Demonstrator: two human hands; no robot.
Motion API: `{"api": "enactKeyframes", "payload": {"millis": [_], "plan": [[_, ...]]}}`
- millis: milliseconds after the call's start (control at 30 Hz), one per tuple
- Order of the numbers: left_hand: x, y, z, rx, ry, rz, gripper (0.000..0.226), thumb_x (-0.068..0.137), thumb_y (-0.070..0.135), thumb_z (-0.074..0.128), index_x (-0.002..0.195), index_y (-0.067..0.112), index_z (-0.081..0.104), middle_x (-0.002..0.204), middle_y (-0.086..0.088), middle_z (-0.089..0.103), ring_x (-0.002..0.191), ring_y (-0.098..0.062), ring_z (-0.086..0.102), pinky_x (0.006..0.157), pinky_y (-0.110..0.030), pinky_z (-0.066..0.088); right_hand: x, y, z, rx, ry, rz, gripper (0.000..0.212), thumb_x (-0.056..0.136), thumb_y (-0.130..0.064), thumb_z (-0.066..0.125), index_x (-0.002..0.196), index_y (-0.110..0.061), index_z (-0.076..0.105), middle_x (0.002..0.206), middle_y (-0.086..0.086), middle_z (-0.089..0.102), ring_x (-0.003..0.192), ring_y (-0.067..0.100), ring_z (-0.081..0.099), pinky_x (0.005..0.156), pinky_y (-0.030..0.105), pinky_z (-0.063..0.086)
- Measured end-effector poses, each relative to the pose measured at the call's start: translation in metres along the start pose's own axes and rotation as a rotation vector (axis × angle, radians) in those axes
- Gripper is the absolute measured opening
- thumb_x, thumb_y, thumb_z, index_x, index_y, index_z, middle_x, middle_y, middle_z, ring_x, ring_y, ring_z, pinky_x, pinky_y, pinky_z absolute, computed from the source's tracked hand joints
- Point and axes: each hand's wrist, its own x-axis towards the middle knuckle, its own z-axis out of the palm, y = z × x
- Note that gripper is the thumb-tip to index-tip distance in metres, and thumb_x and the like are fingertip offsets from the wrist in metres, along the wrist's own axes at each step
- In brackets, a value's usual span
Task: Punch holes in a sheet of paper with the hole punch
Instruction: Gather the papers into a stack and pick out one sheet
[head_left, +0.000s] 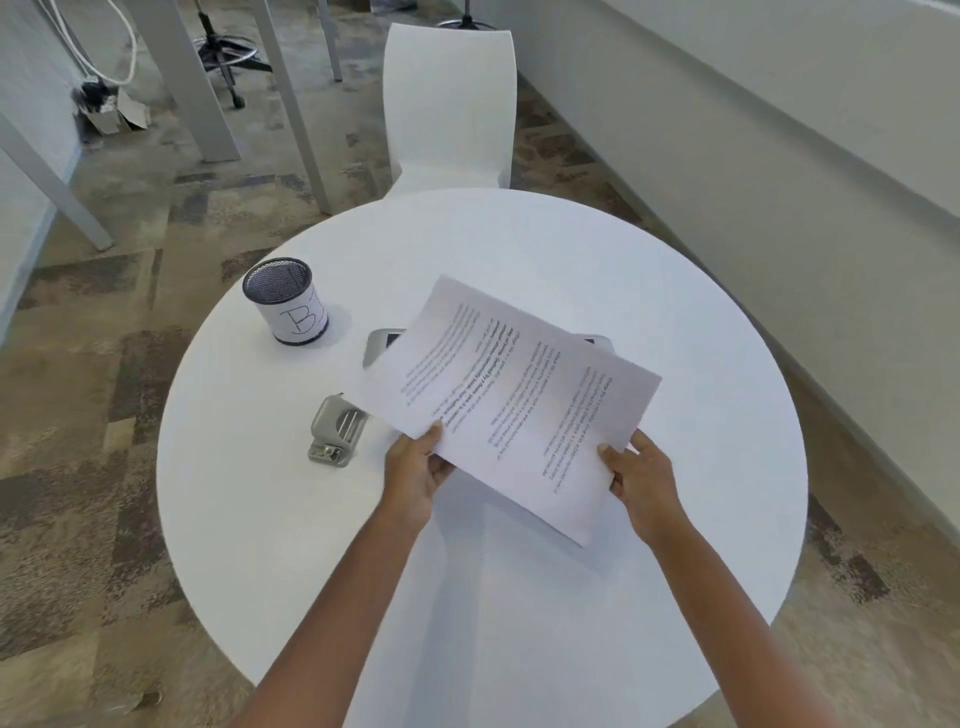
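Left hand (418, 467) and right hand (641, 480) each pinch the printed sheet (511, 400), raised over the round table (675, 322). Hole punch (337, 428) rests just left, apart.

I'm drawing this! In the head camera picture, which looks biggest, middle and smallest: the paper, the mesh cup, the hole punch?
1. Paper, clearly biggest.
2. Mesh cup.
3. Hole punch, though these two look close in size, so their order is unsure.

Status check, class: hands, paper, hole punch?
Left hand and right hand hold printed paper above the table. Hole punch untouched, left of paper. Nothing blocking.
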Motion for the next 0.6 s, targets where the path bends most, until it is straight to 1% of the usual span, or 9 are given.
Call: {"api": "enactKeyframes", "payload": {"millis": [67,133,167,233,333,400,433,500,600], "plan": [[0.008,0.011,-0.016,-0.004,0.045,-0.002,0.015,0.095,0.012,0.044,0.106,0.016,0.053,0.088,0.0,0.064,0.062,-0.006,0.068,0.051,-0.017,0.055,0.002,-0.003,-0.015,-0.071,-0.006,-0.011,0.037,0.089,0.005,0.048,0.124,-0.006,0.051,0.111,0.015,0.062,0.095,0.029,0.06,0.08,0.036,0.052],[0.016,0.025,-0.033,0.008,0.065,-0.014,0.012,0.095,0.017,0.044,0.096,0.019,0.056,0.08,0.003,0.068,0.063,-0.005,0.066,0.049,-0.015,0.054,0.003,-0.007,-0.029,-0.137,-0.028,-0.023,0.034,0.089,0.005,0.049,0.121,-0.006,0.053,0.106,0.014,0.064,0.087,0.024,0.064,0.073,0.03,0.057],[0.02,0.031,-0.041,0.054,0.052,-0.008,0.012,0.095,0.018,0.045,0.096,0.019,0.057,0.074,0.006,0.071,0.067,-0.006,0.065,0.05,-0.016,0.054,0.003,-0.009,-0.034,-0.161,-0.04,-0.037,0.032,0.089,0.005,0.049,0.118,-0.008,0.055,0.1,0.012,0.065,0.08,0.018,0.068,0.068,0.026,0.059],[0.028,0.039,-0.051,0.269,-0.006,0.017,0.016,0.094,0.018,0.047,0.104,0.016,0.059,0.079,0.006,0.069,0.073,-0.01,0.061,0.058,-0.022,0.052,0.003,-0.012,-0.041,-0.198,-0.056,-0.078,0.029,0.089,0.004,0.05,0.113,-0.01,0.057,0.093,0.004,0.067,0.069,0.005,0.069,0.064,0.019,0.059],[0.033,0.042,-0.051,0.597,-0.067,0.107,0.024,0.09,0.01,0.054,0.113,0.003,0.059,0.091,-0.004,0.065,0.073,-0.012,0.06,0.059,-0.015,0.051,0.002,-0.014,-0.038,-0.226,-0.043,-0.167,0.026,0.089,0.004,0.049,0.112,-0.003,0.059,0.093,-0.001,0.067,0.076,0.008,0.067,0.077,0.028,0.056],[0.035,0.042,-0.044,0.668,-0.072,0.24,0.028,0.087,0.003,0.057,0.114,-0.004,0.058,0.105,-0.012,0.065,0.078,-0.016,0.063,0.06,-0.012,0.053,0.002,-0.016,-0.031,-0.217,-0.028,-0.237,0.025,0.089,0.005,0.049,0.111,-0.001,0.059,0.093,-0.003,0.067,0.077,0.006,0.066,0.081,0.029,0.053],[0.036,0.044,-0.039,0.666,-0.058,0.317,0.028,0.086,0.001,0.057,0.113,-0.005,0.059,0.105,-0.013,0.064,0.075,-0.011,0.066,0.06,-0.011,0.054,0.001,-0.018,-0.027,-0.205,-0.021,-0.266,0.025,0.089,0.004,0.049,0.11,-0.003,0.059,0.093,-0.004,0.067,0.077,0.003,0.066,0.08,0.026,0.053],[0.036,0.049,-0.032,0.61,-0.045,0.424,0.027,0.085,-0.002,0.058,0.112,-0.006,0.059,0.094,-0.005,0.068,0.062,0.004,0.065,0.062,-0.009,0.054,0.001,-0.021,-0.02,-0.182,-0.007,-0.309,0.024,0.089,0.003,0.049,0.104,-0.011,0.062,0.09,-0.012,0.071,0.08,0.0,0.066,0.081,0.022,0.053],[0.038,0.054,-0.029,0.561,-0.078,0.488,0.029,0.084,-0.005,0.057,0.113,-0.001,0.058,0.069,0.02,0.073,0.064,0.007,0.064,0.072,-0.014,0.054,0.003,-0.024,-0.015,-0.177,-0.004,-0.34,0.028,0.09,0.001,0.05,0.094,-0.023,0.063,0.082,-0.023,0.073,0.082,-0.004,0.066,0.08,0.015,0.053]]}}
